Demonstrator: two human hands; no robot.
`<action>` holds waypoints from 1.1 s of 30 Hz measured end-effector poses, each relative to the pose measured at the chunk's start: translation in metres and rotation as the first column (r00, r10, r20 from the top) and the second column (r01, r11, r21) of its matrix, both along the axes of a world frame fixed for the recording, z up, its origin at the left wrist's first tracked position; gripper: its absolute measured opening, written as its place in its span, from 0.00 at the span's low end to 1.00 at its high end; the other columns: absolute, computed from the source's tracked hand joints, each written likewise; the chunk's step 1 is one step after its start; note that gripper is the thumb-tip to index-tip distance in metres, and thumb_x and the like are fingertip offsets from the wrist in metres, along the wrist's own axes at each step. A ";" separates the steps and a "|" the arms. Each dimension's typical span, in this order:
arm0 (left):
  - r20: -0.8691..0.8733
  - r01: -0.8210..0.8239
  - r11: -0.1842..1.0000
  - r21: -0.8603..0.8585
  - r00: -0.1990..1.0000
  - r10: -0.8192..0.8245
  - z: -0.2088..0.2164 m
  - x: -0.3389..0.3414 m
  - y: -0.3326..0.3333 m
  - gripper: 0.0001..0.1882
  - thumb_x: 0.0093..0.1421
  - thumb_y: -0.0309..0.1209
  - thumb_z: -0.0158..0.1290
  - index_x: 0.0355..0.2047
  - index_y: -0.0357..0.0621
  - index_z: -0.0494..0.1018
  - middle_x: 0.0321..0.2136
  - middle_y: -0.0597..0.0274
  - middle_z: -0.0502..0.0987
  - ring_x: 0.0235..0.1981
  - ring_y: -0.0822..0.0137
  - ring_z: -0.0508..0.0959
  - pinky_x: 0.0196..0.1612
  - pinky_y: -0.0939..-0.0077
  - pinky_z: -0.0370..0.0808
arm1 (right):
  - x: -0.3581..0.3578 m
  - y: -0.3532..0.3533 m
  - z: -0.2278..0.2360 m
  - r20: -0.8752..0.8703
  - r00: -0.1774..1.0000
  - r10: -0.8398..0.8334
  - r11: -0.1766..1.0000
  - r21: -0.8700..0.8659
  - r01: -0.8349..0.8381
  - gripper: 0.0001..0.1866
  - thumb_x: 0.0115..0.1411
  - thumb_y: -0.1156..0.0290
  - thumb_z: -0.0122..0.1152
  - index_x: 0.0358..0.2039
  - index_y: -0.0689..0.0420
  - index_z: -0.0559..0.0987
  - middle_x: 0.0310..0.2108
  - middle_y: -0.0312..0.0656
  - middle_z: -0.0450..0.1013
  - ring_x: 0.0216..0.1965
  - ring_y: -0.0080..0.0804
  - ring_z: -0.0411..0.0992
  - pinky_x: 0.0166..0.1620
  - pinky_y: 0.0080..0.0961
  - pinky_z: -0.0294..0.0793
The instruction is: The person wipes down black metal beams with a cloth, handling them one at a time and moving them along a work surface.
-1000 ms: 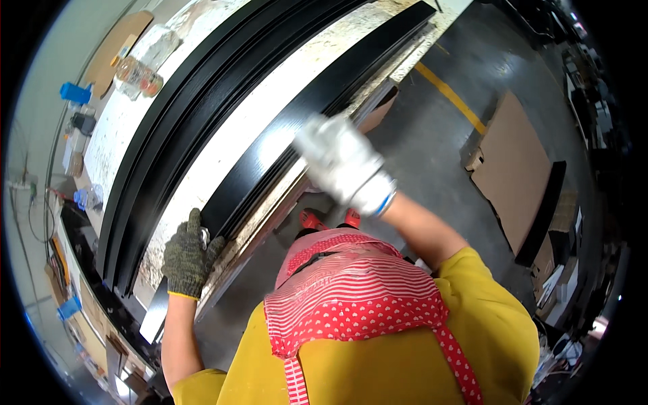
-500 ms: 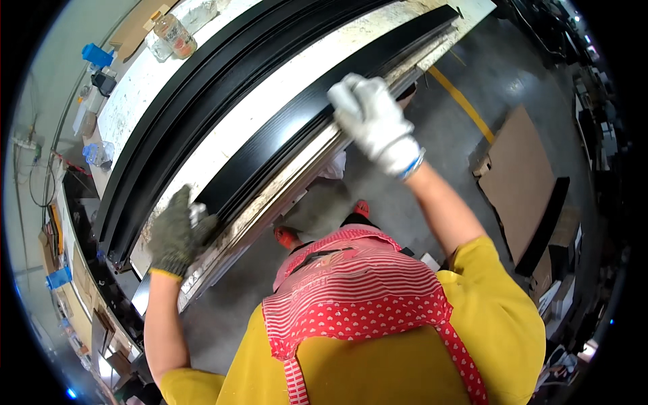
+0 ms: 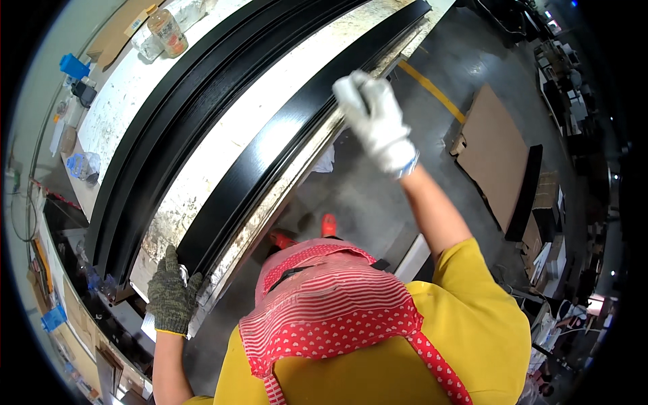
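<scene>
A long black moulded strip (image 3: 270, 145) lies along the near side of the white worktable, its surface shiny. My left hand (image 3: 173, 293), in a dark green knit glove, is closed around the strip's lower left end, thumb on the near side. A small white bit (image 3: 183, 273) shows between thumb and fingers; what it is I cannot tell. My right hand (image 3: 374, 121), in a white glove, is at the strip's near edge towards its far right part. Its fingers are curled and slightly blurred, and anything inside them is hidden.
More curved black strips (image 3: 179, 111) lie farther back on the worktable (image 3: 192, 172). A bottle (image 3: 167, 30) with an orange cap stands behind them. A blue-topped item (image 3: 74, 66) is at the far left. On the floor to the right lie a brown board (image 3: 496, 155) and a dark strip (image 3: 526, 192).
The view has shifted along the table. My left hand has settled at the strip's end and shows more sharply. My right hand stays over the near edge, its fingers curled.
</scene>
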State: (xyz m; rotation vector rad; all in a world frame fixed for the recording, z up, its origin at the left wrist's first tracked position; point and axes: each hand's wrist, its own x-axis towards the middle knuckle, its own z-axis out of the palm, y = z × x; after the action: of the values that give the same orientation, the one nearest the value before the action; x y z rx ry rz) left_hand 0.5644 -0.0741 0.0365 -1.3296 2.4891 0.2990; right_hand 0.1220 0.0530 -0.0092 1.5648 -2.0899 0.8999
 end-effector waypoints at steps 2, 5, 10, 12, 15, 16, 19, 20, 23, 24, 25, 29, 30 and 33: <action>-0.012 0.011 1.000 -0.011 1.000 -0.011 0.000 -0.003 0.000 0.43 0.53 0.41 0.63 0.64 0.36 0.58 0.52 0.37 0.73 0.50 0.41 0.75 0.54 0.55 0.72 | -0.034 -0.010 -0.003 0.230 0.959 -0.166 0.984 -0.031 0.177 0.19 0.57 0.69 0.58 0.48 0.60 0.73 0.41 0.53 0.71 0.40 0.50 0.71 0.45 0.43 0.75; 0.025 -0.015 1.000 0.000 1.000 0.015 -0.001 -0.007 -0.001 0.45 0.52 0.41 0.65 0.65 0.38 0.57 0.54 0.40 0.72 0.52 0.44 0.75 0.54 0.54 0.71 | 0.002 -0.007 -0.004 0.041 0.999 -0.026 0.985 0.174 0.019 0.20 0.56 0.69 0.61 0.48 0.60 0.73 0.44 0.52 0.71 0.40 0.52 0.71 0.44 0.43 0.76; 0.065 -0.033 0.999 -0.041 0.997 0.036 -0.006 0.001 0.004 0.45 0.52 0.41 0.65 0.65 0.39 0.57 0.53 0.42 0.72 0.51 0.44 0.75 0.53 0.55 0.72 | 0.027 0.000 -0.009 -0.227 0.929 0.293 0.934 0.274 -0.228 0.24 0.53 0.64 0.67 0.50 0.59 0.77 0.43 0.54 0.71 0.45 0.52 0.73 0.48 0.37 0.76; 0.048 -0.035 0.998 -0.043 0.998 0.037 -0.002 -0.003 0.007 0.44 0.52 0.40 0.64 0.65 0.37 0.58 0.52 0.39 0.73 0.50 0.43 0.75 0.53 0.55 0.72 | -0.009 -0.008 0.001 0.014 0.998 0.058 0.971 0.233 -0.060 0.12 0.51 0.71 0.58 0.37 0.57 0.73 0.40 0.49 0.69 0.33 0.49 0.70 0.40 0.43 0.76; 0.053 -0.045 0.998 -0.045 0.997 0.048 0.001 -0.010 0.007 0.43 0.52 0.38 0.64 0.64 0.35 0.58 0.51 0.36 0.73 0.49 0.42 0.76 0.53 0.55 0.72 | -0.026 -0.014 -0.001 -0.098 0.993 -0.062 0.993 0.094 0.071 0.10 0.53 0.69 0.56 0.37 0.51 0.76 0.38 0.46 0.69 0.39 0.45 0.70 0.40 0.41 0.73; 0.068 -0.057 0.997 -0.043 0.996 0.060 0.003 -0.013 0.007 0.43 0.51 0.38 0.64 0.64 0.35 0.59 0.51 0.36 0.73 0.49 0.42 0.75 0.53 0.55 0.72 | -0.023 -0.012 -0.004 -0.416 0.908 0.053 0.976 0.213 0.040 0.09 0.54 0.69 0.57 0.37 0.51 0.76 0.38 0.46 0.69 0.39 0.45 0.70 0.40 0.40 0.72; 0.088 -0.071 0.997 -0.039 0.993 0.074 0.003 -0.018 0.008 0.43 0.52 0.39 0.64 0.64 0.35 0.58 0.52 0.36 0.73 0.50 0.42 0.75 0.53 0.55 0.72 | 0.051 -0.018 -0.021 -0.110 0.972 0.208 0.939 0.301 -0.167 0.10 0.53 0.70 0.55 0.37 0.53 0.71 0.37 0.44 0.70 0.39 0.41 0.71 0.40 0.37 0.75; 0.096 -0.067 0.997 -0.042 0.993 0.071 0.005 -0.016 0.008 0.43 0.52 0.39 0.64 0.64 0.36 0.58 0.52 0.37 0.73 0.50 0.42 0.76 0.53 0.55 0.72 | 0.075 -0.012 -0.014 -0.069 0.944 0.324 0.938 0.156 -0.310 0.09 0.52 0.72 0.54 0.36 0.55 0.71 0.36 0.46 0.71 0.37 0.42 0.71 0.38 0.38 0.76; 0.107 -0.071 0.997 -0.042 0.991 0.075 0.005 -0.010 0.007 0.43 0.53 0.41 0.63 0.65 0.38 0.58 0.51 0.37 0.73 0.50 0.43 0.76 0.53 0.56 0.72 | 0.072 -0.016 -0.007 -0.183 0.887 0.423 0.906 0.090 -0.413 0.08 0.54 0.71 0.54 0.36 0.54 0.71 0.37 0.48 0.70 0.36 0.43 0.71 0.36 0.40 0.76; 0.112 -0.087 0.996 -0.016 0.990 0.088 0.008 -0.013 0.008 0.43 0.53 0.42 0.63 0.65 0.39 0.58 0.51 0.37 0.74 0.50 0.43 0.76 0.53 0.55 0.72 | 0.051 -0.021 -0.008 -0.278 0.912 0.301 0.917 0.347 -0.197 0.09 0.56 0.69 0.54 0.37 0.54 0.70 0.38 0.50 0.69 0.35 0.44 0.71 0.39 0.44 0.76; 0.126 -0.090 0.996 -0.011 0.988 0.091 0.010 -0.015 0.008 0.43 0.53 0.43 0.62 0.65 0.41 0.58 0.52 0.38 0.73 0.50 0.43 0.76 0.53 0.55 0.72 | 0.037 -0.017 0.002 -0.029 0.986 0.164 0.969 0.192 -0.156 0.09 0.57 0.68 0.54 0.38 0.54 0.70 0.37 0.51 0.69 0.35 0.45 0.71 0.39 0.45 0.77; 0.073 -0.030 0.999 -0.032 0.997 0.032 0.003 -0.011 0.005 0.42 0.53 0.44 0.62 0.64 0.39 0.60 0.53 0.39 0.73 0.51 0.44 0.76 0.54 0.56 0.72 | 0.046 -0.018 -0.013 -0.195 0.968 0.156 0.979 0.159 -0.125 0.06 0.59 0.69 0.51 0.37 0.54 0.72 0.35 0.48 0.68 0.33 0.46 0.71 0.34 0.42 0.78; 0.072 -0.032 0.999 -0.033 0.997 0.035 0.003 -0.012 0.006 0.42 0.53 0.44 0.62 0.64 0.39 0.60 0.53 0.39 0.73 0.51 0.44 0.76 0.54 0.56 0.72 | 0.077 -0.023 -0.020 -0.109 0.985 0.133 0.954 0.283 -0.098 0.06 0.57 0.71 0.52 0.35 0.55 0.72 0.36 0.46 0.70 0.35 0.44 0.71 0.33 0.40 0.78; 0.068 -0.041 0.999 -0.028 0.997 0.043 0.003 -0.008 0.007 0.43 0.54 0.46 0.61 0.65 0.38 0.59 0.52 0.38 0.74 0.49 0.43 0.76 0.53 0.55 0.73 | 0.160 -0.010 -0.007 0.164 0.933 0.319 0.935 0.104 -0.338 0.11 0.55 0.72 0.55 0.40 0.57 0.72 0.40 0.45 0.71 0.38 0.42 0.72 0.42 0.38 0.76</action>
State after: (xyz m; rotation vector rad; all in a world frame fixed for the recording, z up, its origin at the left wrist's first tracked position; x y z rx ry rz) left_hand 0.5564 -0.0674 0.0391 -1.3805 2.4199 0.2265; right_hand 0.2818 0.0427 -0.0164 2.0192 -2.0522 1.0323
